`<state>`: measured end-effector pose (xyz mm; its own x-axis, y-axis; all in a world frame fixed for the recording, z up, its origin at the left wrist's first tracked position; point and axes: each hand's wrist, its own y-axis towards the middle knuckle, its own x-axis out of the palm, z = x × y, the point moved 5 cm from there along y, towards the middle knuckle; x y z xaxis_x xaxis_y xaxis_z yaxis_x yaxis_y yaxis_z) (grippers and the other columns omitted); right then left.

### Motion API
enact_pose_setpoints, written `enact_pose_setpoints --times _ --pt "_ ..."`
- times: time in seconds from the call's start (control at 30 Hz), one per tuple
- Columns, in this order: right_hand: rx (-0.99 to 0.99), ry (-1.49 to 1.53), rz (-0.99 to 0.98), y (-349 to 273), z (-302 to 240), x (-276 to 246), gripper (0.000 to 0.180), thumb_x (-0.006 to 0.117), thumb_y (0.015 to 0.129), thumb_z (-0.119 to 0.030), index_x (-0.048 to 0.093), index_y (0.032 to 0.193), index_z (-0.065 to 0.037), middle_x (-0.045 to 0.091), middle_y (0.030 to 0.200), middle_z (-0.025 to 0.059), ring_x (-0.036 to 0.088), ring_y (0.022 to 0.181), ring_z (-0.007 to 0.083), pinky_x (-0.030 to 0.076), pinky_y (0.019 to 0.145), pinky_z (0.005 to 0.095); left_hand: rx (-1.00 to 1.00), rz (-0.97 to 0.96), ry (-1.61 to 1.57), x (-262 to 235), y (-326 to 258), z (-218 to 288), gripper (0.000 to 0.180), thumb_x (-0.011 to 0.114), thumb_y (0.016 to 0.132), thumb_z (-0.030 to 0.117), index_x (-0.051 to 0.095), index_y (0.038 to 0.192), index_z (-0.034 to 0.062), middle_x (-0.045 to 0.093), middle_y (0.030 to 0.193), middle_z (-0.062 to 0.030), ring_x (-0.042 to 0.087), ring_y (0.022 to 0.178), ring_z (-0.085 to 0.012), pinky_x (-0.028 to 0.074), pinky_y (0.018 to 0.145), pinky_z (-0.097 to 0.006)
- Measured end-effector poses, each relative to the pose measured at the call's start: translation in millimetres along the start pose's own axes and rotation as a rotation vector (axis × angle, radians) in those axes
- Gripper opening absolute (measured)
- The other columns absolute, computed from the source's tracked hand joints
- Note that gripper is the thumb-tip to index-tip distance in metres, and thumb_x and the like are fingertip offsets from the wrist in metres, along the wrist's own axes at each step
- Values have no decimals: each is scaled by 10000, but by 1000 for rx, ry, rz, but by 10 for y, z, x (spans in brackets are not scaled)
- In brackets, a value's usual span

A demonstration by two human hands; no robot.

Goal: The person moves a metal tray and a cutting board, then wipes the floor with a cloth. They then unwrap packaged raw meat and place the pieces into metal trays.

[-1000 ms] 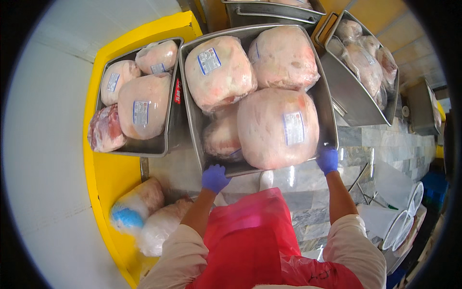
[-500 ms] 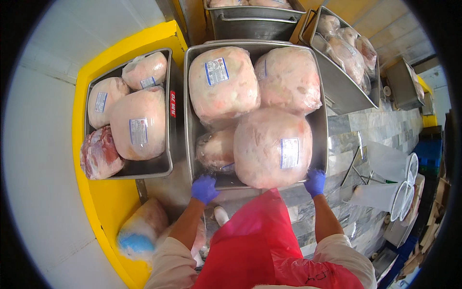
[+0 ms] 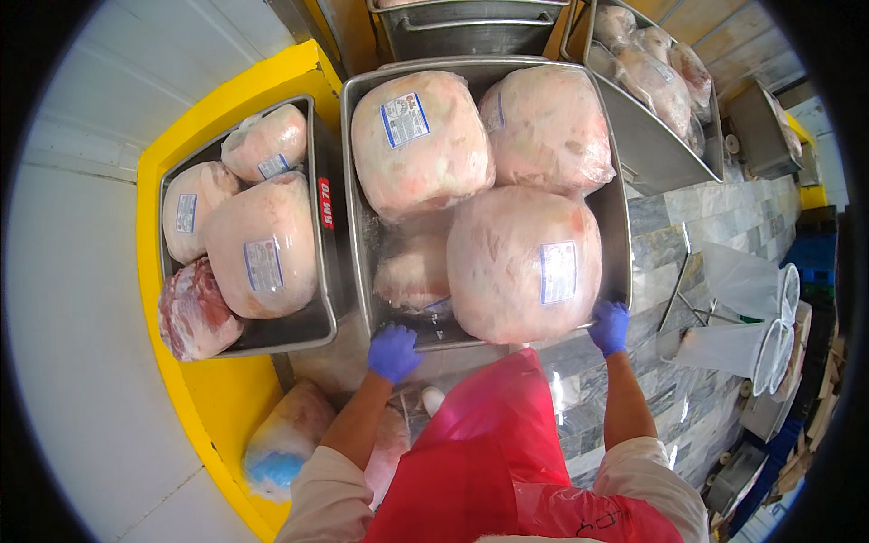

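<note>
A large steel bin (image 3: 621,208) full of several big plastic-wrapped pink meat lumps, such as the one (image 3: 523,262) at its near right, stands right in front of me. My left hand (image 3: 393,352), in a blue glove, grips the bin's near rim at the left corner. My right hand (image 3: 610,326), also in a blue glove, grips the near rim at the right corner. A red plastic apron (image 3: 489,452) covers my front below the bin.
A second steel bin (image 3: 290,333) with wrapped meat stands to the left against a yellow kerb (image 3: 213,398). More steel bins (image 3: 652,154) of meat stand at the back and right. Wrapped packages (image 3: 285,439) lie on the marble floor (image 3: 670,235). White funnel-shaped bags (image 3: 751,285) are at the right.
The bin has come nearer to me and sits lower in view, with both hands staying on its near rim. The view has shifted slightly.
</note>
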<state>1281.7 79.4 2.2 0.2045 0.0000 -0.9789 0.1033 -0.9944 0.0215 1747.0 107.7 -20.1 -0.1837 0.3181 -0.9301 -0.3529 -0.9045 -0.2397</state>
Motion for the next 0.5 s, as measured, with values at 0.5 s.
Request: enact_pose_setpoints --times 0.5 --pt "58 -55 -51 978 150 379 95 660 651 -179 706 729 -152 645 746 89 618 751 302 443 757 425 -16 -20 96 -273 1048 -542 340 721 688 405 669 866 120 633 889 -86 610 892 -279 521 734 -428"
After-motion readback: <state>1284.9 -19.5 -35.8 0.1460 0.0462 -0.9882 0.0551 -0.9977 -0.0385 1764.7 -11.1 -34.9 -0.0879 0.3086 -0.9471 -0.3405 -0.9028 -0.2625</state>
